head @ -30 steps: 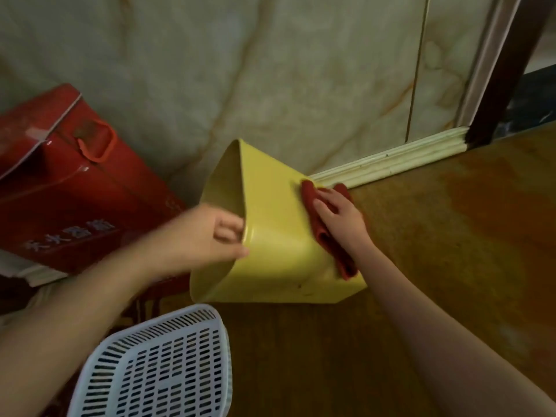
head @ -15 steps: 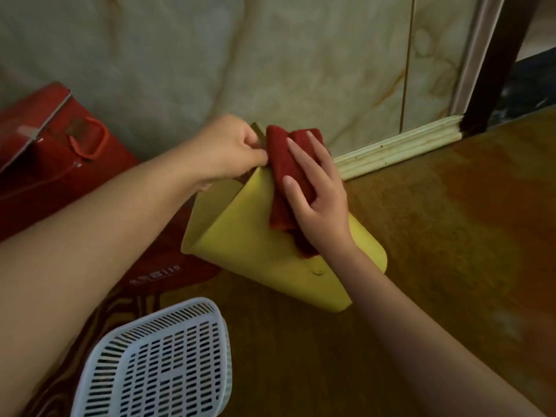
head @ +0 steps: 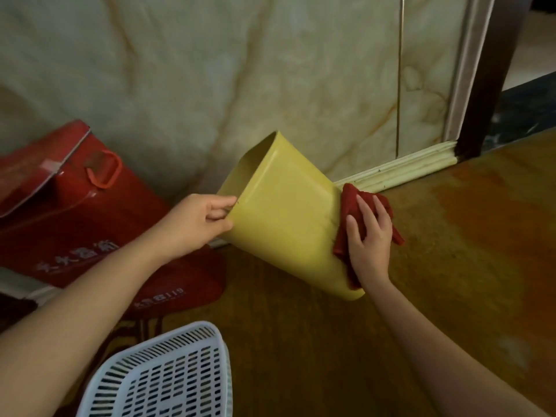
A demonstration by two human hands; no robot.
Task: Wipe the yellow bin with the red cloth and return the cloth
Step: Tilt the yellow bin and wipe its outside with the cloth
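Observation:
The yellow bin (head: pixel 282 218) is tilted on its side above the brown floor, its open mouth turned up and to the left. My left hand (head: pixel 195 221) pinches the rim at the mouth's lower edge. My right hand (head: pixel 368 236) presses the red cloth (head: pixel 349 206) flat against the bin's bottom end on the right. Part of the cloth is hidden under my fingers.
A red box (head: pixel 69 212) with a handle leans against the marble wall (head: pixel 240 70) at left. A white slotted basket (head: pixel 162 374) sits at the bottom, close to my left forearm. A pale skirting (head: pixel 400 168) and a dark door frame (head: pixel 487 85) run at right.
The bin has been turned so its mouth faces up-left. My right hand slid the cloth from the rim area down to the bin's bottom end. My left hand shifted its grip on the rim.

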